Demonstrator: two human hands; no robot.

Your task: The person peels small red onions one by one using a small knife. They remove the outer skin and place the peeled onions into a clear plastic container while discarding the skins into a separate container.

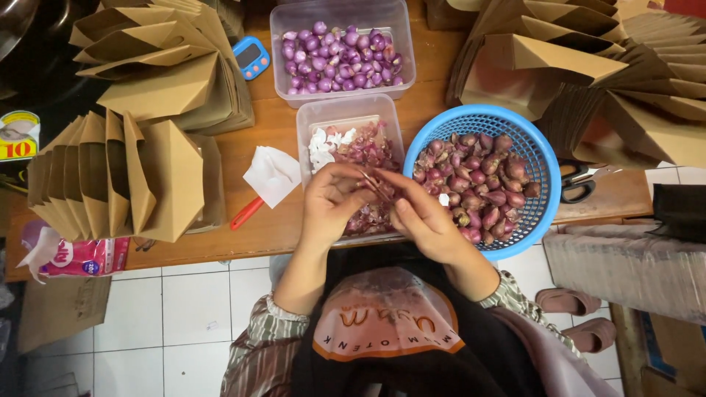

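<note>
Both hands meet over the wooden table (257, 147): the left hand (331, 202) is curled, fingertips pinched on a small shallot (370, 184), and the right hand (421, 217) closes its thumb and forefinger on the same shallot, which looks reddish with a loose strip of skin hanging from it.

Largest around them are the stacks of folded brown paper bags (125, 169), fanned out at the left, and more bags (588, 73) piled at the upper right. Next comes the blue mesh basket (478, 117) of unpeeled dark-red shallots, just right of the hands at the table's near edge. A clear tub (342, 51) of peeled purple shallots sits at the far side, and a second clear tub (309, 117) holding peelings lies directly under the hands.

Smaller things: a pink plastic packet (84, 257) at the near left corner, black-handled scissors (581, 184) right of the basket, a red-handled knife (246, 213) partly under white paper, a small blue timer (251, 57), and a yellow round label (18, 136) at far left.

Open table shows only between bags and tubs.
</note>
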